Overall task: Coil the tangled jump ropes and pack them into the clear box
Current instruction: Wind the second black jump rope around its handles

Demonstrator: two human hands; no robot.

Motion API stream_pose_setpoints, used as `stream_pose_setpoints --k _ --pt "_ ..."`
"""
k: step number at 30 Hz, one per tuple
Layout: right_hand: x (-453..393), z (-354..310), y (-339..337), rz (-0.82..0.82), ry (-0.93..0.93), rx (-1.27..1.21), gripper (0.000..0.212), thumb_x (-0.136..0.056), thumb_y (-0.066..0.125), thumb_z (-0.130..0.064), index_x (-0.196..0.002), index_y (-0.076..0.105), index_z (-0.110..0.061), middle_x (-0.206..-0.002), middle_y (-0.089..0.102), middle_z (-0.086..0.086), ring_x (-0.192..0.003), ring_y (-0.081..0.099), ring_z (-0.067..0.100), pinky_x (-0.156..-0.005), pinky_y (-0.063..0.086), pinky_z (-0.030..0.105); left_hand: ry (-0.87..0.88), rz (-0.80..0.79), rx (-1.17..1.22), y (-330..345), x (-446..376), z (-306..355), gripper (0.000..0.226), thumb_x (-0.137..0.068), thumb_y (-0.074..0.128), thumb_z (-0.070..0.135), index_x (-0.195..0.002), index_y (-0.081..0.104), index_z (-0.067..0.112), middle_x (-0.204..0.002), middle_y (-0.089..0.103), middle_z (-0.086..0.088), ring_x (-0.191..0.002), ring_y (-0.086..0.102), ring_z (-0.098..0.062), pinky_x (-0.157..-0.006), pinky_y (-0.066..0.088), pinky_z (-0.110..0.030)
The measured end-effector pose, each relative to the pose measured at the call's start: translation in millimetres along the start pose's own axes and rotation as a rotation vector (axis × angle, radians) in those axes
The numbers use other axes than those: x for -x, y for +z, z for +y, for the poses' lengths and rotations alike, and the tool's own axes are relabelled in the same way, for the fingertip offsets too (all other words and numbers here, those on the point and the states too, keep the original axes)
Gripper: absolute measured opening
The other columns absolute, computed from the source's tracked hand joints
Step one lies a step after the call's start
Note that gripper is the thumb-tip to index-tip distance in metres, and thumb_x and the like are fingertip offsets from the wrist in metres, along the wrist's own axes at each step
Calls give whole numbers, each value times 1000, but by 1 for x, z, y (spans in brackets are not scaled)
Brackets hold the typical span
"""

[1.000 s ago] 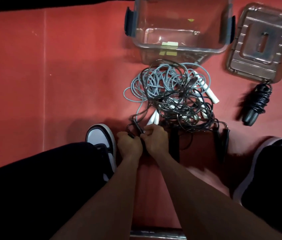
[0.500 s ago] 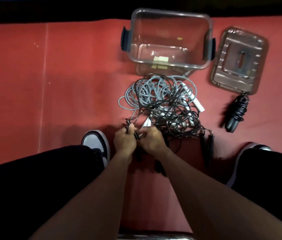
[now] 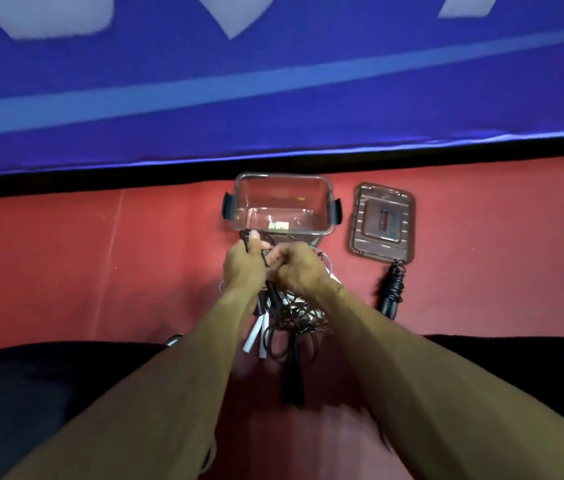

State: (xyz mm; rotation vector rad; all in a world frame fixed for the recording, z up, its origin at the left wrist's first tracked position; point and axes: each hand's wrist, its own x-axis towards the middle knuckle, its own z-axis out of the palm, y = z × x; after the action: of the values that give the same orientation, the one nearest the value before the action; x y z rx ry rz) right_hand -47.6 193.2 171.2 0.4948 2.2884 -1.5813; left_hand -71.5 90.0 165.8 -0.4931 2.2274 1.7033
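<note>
Fingers curled tight on both sides, and we've got rope in each fist. Our left hand (image 3: pixel 243 264) is wrapped round a black rope handle (image 3: pixel 246 238), thumb laid along the top, the handle's end poking up just past the knuckles. Our right hand (image 3: pixel 296 268) sits touching it, fingers folded in and pinching black cord between the two fists; exactly which strand those fingertips have, we cannot tell, the blur eats it.

Below the hands hangs the tangle of jump ropes (image 3: pixel 294 315), lifted up, a knot of black and grey cord dangling between our forearms. White handles (image 3: pixel 254 332) droop out of its left side, and a pair of black handles (image 3: pixel 292 375) hangs straight down from the bottom of the bundle, smeared by motion.

Out beyond the knuckles sits the clear box (image 3: pixel 282 204) on the red floor (image 3: pixel 100 265), open top, dark latches on both short sides, a pale label on its near wall, no rope inside that we can see. To its right lies the lid (image 3: pixel 381 225), flat, just apart from the box. Just below the lid's near edge rests one coiled black rope (image 3: pixel 391 289), wound up neat with its handles pointing toward us.

Our dark trouser legs frame the bottom corners, and a blue banner (image 3: pixel 273 81) runs across the far side.
</note>
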Motion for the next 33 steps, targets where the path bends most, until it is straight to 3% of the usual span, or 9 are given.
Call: stream_pose_setpoints --k 2,4,6,10,12,15,21,28,33 --pt "15 -19 -12 49 -25 -7 24 -86 62 9 -76 66 -12 -68 62 -4 -53 55 2 -52 46 18 26 3 55 -2 22 37 42 -104 44 44 -79 65 17 -75 67 -5 -68 71 -18 -66 58 -30" --pt "32 -39 -26 63 -74 16 27 -85 65 6 -79 67 -20 -81 67 0 -70 59 10 -68 55 27 65 -12 48 -2 36 59 37 -107 43 33 -85 59 8 -71 61 -2 -55 64 -9 -50 47 -21" --pt "48 -57 -41 83 -113 30 33 -87 62 4 -79 63 -27 -91 66 2 -80 60 15 -81 55 34 133 -14 22 -3 47 78 37 -107 43 36 -84 59 12 -76 63 -2 -63 62 -16 -55 45 -24" --pt "83 -94 -63 188 -179 -136 36 -85 50 19 -72 59 -13 -71 57 3 -50 53 -2 -52 49 17 271 -60 -8 -8 79 125 32 -108 42 31 -92 56 6 -79 59 -5 -47 60 -1 -41 42 -14" --pt "99 -111 -71 228 -212 -175 35 -82 47 24 -70 57 -8 -63 52 2 -37 42 -7 -42 38 9 355 -75 -22 -12 100 149 32 -108 41 28 -93 56 5 -75 55 -5 -58 68 -5 -46 44 -28" --pt "116 -129 -77 272 -260 -160 28 -77 61 15 -71 59 -13 -62 56 2 -47 46 4 -53 42 20 438 -48 -25 -21 118 172 35 -107 42 32 -91 58 7 -75 57 -2 -60 60 -10 -47 37 -13" --pt "141 -151 -88 274 -378 -180 14 -84 72 1 -76 66 -9 -62 59 3 -56 51 13 -58 44 27 504 -39 -92 -38 139 199 35 -105 44 35 -80 56 13 -71 56 1 -66 49 -18 -60 39 -31" --pt "120 -157 -89 368 -414 -260 21 -100 52 -2 -109 68 -13 -78 67 7 -57 58 14 -59 54 26 412 -214 -71 -45 113 193 34 -104 47 30 -76 57 13 -68 55 -5 -61 51 -22 -66 49 -37" --pt "89 -144 -91 308 -450 -140 52 -92 37 15 -118 71 -16 -55 51 0 -43 44 11 -46 42 21 363 -379 13 -23 86 172 32 -107 43 17 -79 56 8 -71 57 -16 -61 59 -26 -67 52 -41"
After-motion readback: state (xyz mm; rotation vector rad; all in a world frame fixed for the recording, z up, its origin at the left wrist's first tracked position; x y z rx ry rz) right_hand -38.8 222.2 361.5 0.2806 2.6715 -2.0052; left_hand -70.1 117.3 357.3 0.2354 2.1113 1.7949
